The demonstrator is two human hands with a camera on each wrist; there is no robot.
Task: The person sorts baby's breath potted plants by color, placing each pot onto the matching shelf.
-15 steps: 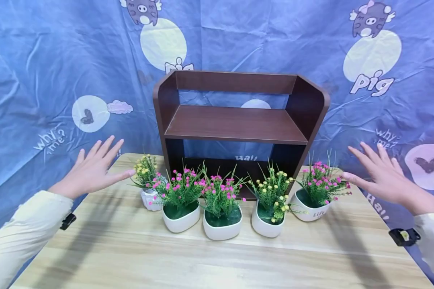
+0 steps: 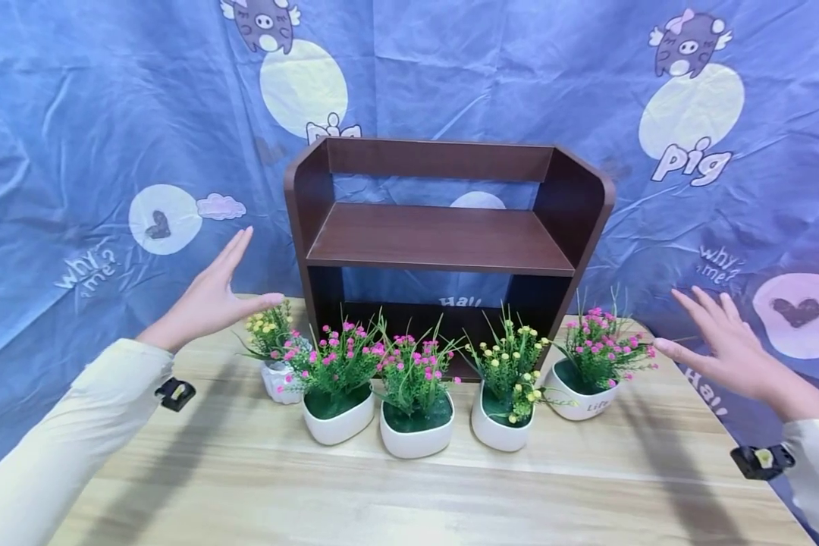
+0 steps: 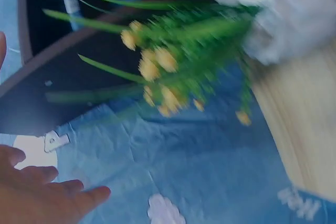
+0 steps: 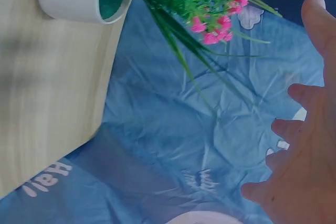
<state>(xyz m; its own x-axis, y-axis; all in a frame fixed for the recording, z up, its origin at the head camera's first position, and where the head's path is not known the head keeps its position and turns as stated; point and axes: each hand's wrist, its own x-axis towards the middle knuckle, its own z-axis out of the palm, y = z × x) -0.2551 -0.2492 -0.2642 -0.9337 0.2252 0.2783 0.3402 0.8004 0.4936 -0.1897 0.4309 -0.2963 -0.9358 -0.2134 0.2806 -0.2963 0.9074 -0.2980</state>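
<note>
My left hand (image 2: 208,297), fingers straight and thumb spread, hovers beside the small yellow-flowered plant in a white ribbed pot (image 2: 280,381). Its thumb overlaps the top of that plant in the head view; the left wrist view shows the yellow flowers (image 3: 163,61) apart from the fingers. On the far right, my right hand (image 2: 730,349) is held in the air with spread fingers, near the pink-flowered plant in a white lettered pot (image 2: 582,404). Neither hand holds anything. Between them stand two pink-flowered pots (image 2: 337,426) and a yellow-flowered pot (image 2: 501,432).
A dark brown two-tier shelf (image 2: 444,236) stands behind the plants, its upper board bare. Everything rests on a light wooden table (image 2: 355,500). A blue printed cloth (image 2: 423,68) hangs behind it.
My left hand has moved right, towards the small yellow-flowered plant, and turned more side-on. The right hand has lowered slightly. The head view has shifted a little; the pots stay in place.
</note>
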